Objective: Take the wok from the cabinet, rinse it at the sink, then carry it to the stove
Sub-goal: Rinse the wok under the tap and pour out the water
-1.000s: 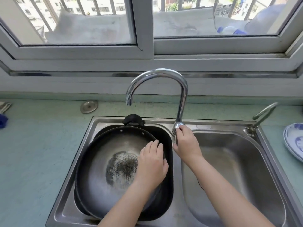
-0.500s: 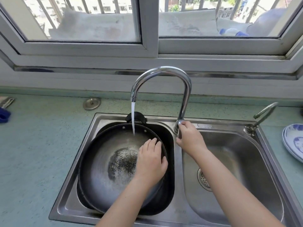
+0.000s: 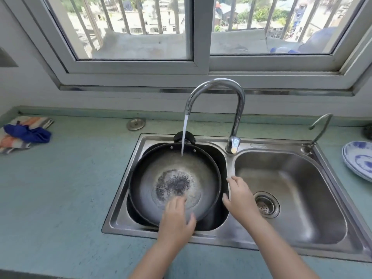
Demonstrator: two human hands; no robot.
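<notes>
while both forearms reach in from the bottom edge, the left hand point(image 3: 177, 216) lies inside the near part of the wide dark round metal wok point(image 3: 145, 178). fingers straight and spread on the inner wall, gripping nothing, hand blurred. right hand point(image 3: 239, 200) is over the steel divider between the two basins, just beside the wok's right rim, fingers loosely out, released, holding nothing. cannot tell if it touches the divider.

wok sits in the left basin of the double stainless steel sink point(image 3: 229, 241), open side up, with a dark speckled patch point(image 3: 173, 184) at its centre. something black lies under it, cannot tell what. right basin has a round metal drain strainer point(image 3: 265, 204).

thin stream of water point(image 3: 184, 135) falls from the tall curved chrome faucet point(image 3: 239, 109) onto the wok's far inner wall, near the black loop handle point(image 3: 192, 138) at the far rim. faucet base stands on the sink rim behind the divider.

small second metal tap point(image 3: 320, 127) at the sink's far right corner. blue and white patterned plates point(image 3: 358, 162) on the teal tabletop point(image 3: 60, 188) at the right edge. round metal cap point(image 3: 135, 123) on the tabletop behind the sink, left of the faucet. striped cloth with a crumpled blue cloth point(image 3: 26, 133) on it at far left. white-framed sliding window point(image 3: 199, 37) above, bars and buildings outside.
</notes>
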